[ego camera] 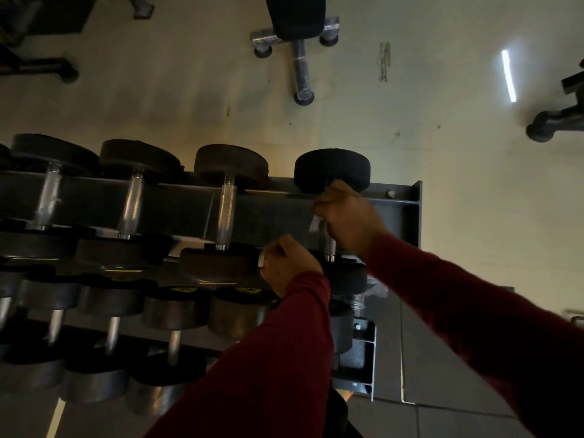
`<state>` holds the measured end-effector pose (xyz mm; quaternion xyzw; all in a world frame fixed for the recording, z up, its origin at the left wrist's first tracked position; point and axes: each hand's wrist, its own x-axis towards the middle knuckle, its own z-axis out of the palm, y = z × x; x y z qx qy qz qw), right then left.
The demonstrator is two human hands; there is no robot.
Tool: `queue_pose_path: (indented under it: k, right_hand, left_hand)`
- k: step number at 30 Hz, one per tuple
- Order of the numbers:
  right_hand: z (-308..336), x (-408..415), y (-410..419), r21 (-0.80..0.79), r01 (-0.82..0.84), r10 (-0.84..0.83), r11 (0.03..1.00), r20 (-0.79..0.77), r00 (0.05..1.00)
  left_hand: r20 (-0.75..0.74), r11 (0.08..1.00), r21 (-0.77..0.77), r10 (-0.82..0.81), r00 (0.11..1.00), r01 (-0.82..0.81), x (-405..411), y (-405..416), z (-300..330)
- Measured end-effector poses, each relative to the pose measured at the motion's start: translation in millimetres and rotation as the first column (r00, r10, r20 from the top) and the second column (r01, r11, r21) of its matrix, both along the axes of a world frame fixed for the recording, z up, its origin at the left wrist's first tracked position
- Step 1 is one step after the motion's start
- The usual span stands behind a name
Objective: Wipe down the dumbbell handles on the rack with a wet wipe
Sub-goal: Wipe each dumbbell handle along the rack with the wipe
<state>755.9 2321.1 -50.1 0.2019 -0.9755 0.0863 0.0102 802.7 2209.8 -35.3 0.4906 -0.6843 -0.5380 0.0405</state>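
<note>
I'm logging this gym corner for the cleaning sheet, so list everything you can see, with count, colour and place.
Black-headed dumbbells with chrome handles: four on the upper tier, more below.
Dark metal rack: one, running left to right.
White wet wipe: one, on the rightmost upper handle.
Black padded bench: one, on the pale floor beyond.
Dark floor mat: right of the rack.
Right hand: grips wipe and handle.
Left hand: curled by the rack's front; what it holds is unclear.
Red sleeves: two.
</note>
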Motion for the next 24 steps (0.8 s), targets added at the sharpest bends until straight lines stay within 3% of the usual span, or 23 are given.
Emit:
queue_pose_path:
  k: [5,7,9,16,21,24]
  right_hand:
    - [2.9,-2.8,13.1,0.046,-0.178,0.172,0.983,0.116,0.978]
    - [10.3,6.7,13.1,-0.006,-0.369,0.365,0.929,0.156,0.918]
    - [11.4,9.8,13.5,0.06,-0.523,0.507,0.85,0.174,0.844]
    - [1.4,-25.4,11.4,0.335,-0.353,0.346,0.873,0.085,0.935]
    - [10.8,2.1,14.7,0.145,-0.508,0.479,0.849,0.195,0.856]
    - [27.3,12.6,13.3,-0.068,-0.306,0.314,0.95,0.234,0.92]
  left_hand:
    - [0.015,1.0,-0.007,-0.005,1.0,0.005,0.8,0.4,-0.5]
    - [0.015,0.999,-0.047,-0.023,1.0,0.023,0.6,-2.3,-0.9]
    - [0.031,0.998,-0.052,-0.022,0.999,0.024,0.1,-2.9,0.0]
    - [0.013,0.999,-0.037,0.002,1.0,-0.002,0.6,-0.1,-3.9]
    - [0.013,0.999,-0.024,-0.024,1.0,0.024,1.0,-2.6,-5.6]
    - [-0.018,0.998,-0.033,-0.052,0.999,0.051,1.6,-3.2,-2.1]
